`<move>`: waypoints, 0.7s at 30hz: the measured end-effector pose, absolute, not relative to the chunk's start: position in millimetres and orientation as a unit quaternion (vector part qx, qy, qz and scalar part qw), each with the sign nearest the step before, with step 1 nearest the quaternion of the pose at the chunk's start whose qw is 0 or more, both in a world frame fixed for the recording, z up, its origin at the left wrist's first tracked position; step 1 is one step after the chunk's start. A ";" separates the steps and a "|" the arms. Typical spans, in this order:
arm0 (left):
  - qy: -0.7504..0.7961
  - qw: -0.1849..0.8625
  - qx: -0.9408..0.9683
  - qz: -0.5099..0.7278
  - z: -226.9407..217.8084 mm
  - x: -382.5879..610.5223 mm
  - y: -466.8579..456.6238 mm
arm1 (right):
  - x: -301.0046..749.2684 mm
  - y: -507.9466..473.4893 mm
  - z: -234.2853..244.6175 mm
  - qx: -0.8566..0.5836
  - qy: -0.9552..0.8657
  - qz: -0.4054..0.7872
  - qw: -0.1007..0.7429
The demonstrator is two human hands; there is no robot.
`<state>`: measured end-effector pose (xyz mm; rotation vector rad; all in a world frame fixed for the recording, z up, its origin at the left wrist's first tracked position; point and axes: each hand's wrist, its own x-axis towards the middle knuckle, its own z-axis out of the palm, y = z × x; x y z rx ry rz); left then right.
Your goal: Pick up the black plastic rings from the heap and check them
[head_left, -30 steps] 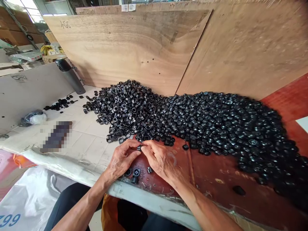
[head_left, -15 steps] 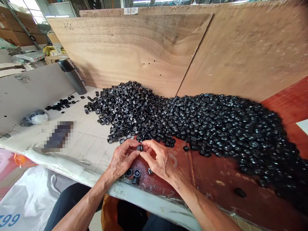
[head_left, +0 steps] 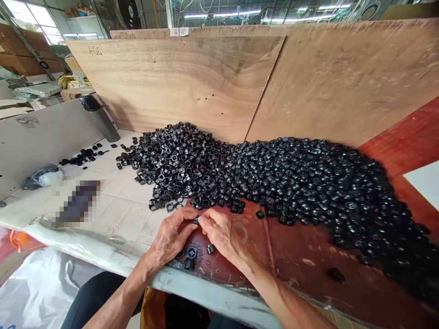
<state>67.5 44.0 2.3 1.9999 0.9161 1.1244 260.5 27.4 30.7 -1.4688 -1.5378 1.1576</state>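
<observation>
1. Black plastic pieces (head_left: 274, 180) lie in a long heap across my surface (head_left: 118, 212), with ring-shaped ones at the left end and rounder, capped ones toward the right.
2. My left hand (head_left: 170, 238) and right hand (head_left: 219, 232) are together at the near edge of the heap, pinching one small piece (head_left: 195, 220) between them. My fingers hide most of it.
3. A few loose pieces (head_left: 191, 252) sit just below my hands, probably kept apart there within easy reach.
4. Plywood boards (head_left: 171, 87) stand behind the heap, likely to stop pieces rolling off the back.
5. Further left, a dark flask (head_left: 100, 119) stands near a small scatter of pieces (head_left: 84, 155) and a plastic bag (head_left: 43, 178).
</observation>
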 end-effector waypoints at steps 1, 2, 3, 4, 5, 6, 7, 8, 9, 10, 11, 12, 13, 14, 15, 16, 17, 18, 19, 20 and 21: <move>0.340 0.319 0.773 0.430 2.5 67.7 43.9 | 260.3 27.8 31.0 -0.568 -0.580 0.474 0.340; 0.336 0.321 0.774 0.430 3.2 68.2 43.8 | 260.3 28.1 31.3 -0.568 -0.571 0.486 0.338; 0.338 0.334 0.768 0.429 4.2 69.0 43.6 | 260.4 28.1 31.3 -0.567 -0.570 0.482 0.348; 0.347 0.355 0.754 0.430 5.3 70.0 43.4 | 260.5 27.8 30.9 -0.563 -0.575 0.467 0.367; 0.358 0.379 0.735 0.433 6.4 70.9 43.3 | 260.6 27.4 29.9 -0.555 -0.584 0.445 0.391; 0.368 0.403 0.715 0.437 7.3 71.7 43.2 | 260.5 26.9 28.3 -0.543 -0.595 0.425 0.414; 0.376 0.421 0.698 0.441 8.1 72.3 43.3 | 260.0 26.5 26.1 -0.527 -0.605 0.414 0.429; 0.381 0.430 0.686 0.446 8.5 72.6 43.4 | 259.3 26.3 23.6 -0.515 -0.613 0.410 0.437; 0.386 0.430 0.682 0.448 8.8 72.6 43.7 | 258.2 26.3 20.9 -0.509 -0.612 0.415 0.440; 0.389 0.424 0.684 0.448 8.9 72.4 43.9 | 256.7 26.5 18.5 -0.511 -0.602 0.425 0.442; 0.393 0.411 0.693 0.444 8.8 72.0 44.2 | 255.0 26.9 16.4 -0.519 -0.586 0.438 0.444; 0.396 0.394 0.704 0.439 8.5 71.6 44.4 | 253.1 27.5 14.8 -0.526 -0.567 0.453 0.443; 0.395 0.373 0.718 0.436 8.0 71.2 44.5 | 251.1 28.0 13.7 -0.533 -0.551 0.467 0.441; 0.392 0.349 0.732 0.434 7.4 70.8 44.5 | 249.2 28.5 12.9 -0.537 -0.538 0.479 0.439; 0.385 0.325 0.747 0.434 6.6 70.5 44.4 | 247.7 29.0 12.4 -0.538 -0.527 0.493 0.436; 0.376 0.298 0.761 0.436 5.7 70.3 44.3 | 246.5 29.3 12.1 -0.538 -0.511 0.511 0.434; 0.364 0.272 0.776 0.438 4.7 70.3 44.1 | 245.9 29.7 11.9 -0.534 -0.487 0.538 0.434; 0.350 0.247 0.790 0.439 3.8 70.4 43.9 | 245.8 30.1 11.7 -0.526 -0.456 0.571 0.435; 0.336 0.224 0.802 0.440 2.8 70.6 43.8 | 246.2 30.5 11.5 -0.513 -0.420 0.609 0.436; 0.322 0.205 0.814 0.438 2.1 70.9 43.7 | 247.1 30.9 11.4 -0.497 -0.386 0.645 0.434; 0.310 0.190 0.824 0.434 1.5 71.3 43.7 | 248.3 31.3 11.3 -0.479 -0.357 0.678 0.428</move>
